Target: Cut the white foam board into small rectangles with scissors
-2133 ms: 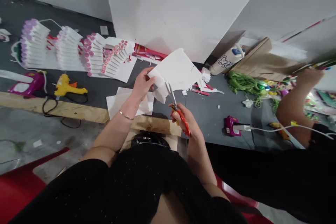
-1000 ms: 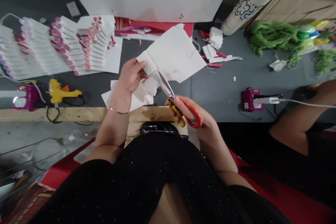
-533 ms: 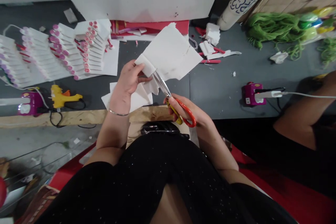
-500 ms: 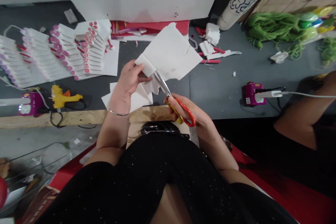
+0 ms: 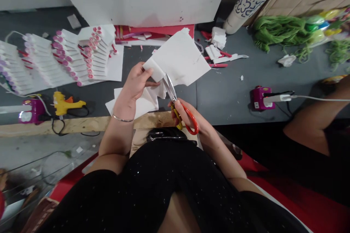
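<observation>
Two bare hands before us, over a grey table point(image 5: 224, 98). Nearest, the right hand point(image 5: 186, 113): fingers curled through the handles of scissors point(image 5: 170, 86), blades slightly parted. We note their long axis slanting, points away from us and a little left, at the edge of a folded strip; we cannot tell whether they bite. Left hand point(image 5: 138, 78): thumb over fingers, pinching that strip at the near-left side of a white paper point(image 5: 183, 56). Loose sheets point(image 5: 146, 102) lie below it. Farther off we log a shallow red tray point(image 5: 172, 30) holding small pink pieces point(image 5: 131, 35), and a white bottle point(image 5: 243, 7), contents hidden.
</observation>
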Available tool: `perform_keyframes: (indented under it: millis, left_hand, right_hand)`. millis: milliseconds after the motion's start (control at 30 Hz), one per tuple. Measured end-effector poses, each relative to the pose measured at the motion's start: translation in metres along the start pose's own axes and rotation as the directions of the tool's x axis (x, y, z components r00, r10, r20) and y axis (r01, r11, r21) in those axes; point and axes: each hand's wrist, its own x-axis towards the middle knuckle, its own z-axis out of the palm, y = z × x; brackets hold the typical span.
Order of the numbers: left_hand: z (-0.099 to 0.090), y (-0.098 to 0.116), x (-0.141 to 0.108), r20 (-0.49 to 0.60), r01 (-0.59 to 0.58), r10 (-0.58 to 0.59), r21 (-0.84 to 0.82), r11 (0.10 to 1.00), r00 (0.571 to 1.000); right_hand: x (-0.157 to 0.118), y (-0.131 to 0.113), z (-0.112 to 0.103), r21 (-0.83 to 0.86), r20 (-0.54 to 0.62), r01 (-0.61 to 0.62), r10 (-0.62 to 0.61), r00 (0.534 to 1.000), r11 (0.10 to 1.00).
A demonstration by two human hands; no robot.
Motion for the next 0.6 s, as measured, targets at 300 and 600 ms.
perform_keyframes:
  millis: [300, 600]
  left_hand:
    - [-0.002, 0.013, 0.003, 0.056, -0.046, 0.044, 0.031, 0.998, 0.997]
    - [0.001, 0.026, 0.002, 0.075, 0.049, -0.046, -0.035, 0.998, 0.996]
  right_hand:
    - [0.003, -0.002, -0.001, 0.031, -0.062, 0.124, -0.122, 0.991, 0.992]
    - [0.013, -0.001, 0.009, 0.170, -0.104, 0.145, -0.129, 0.986, 0.975]
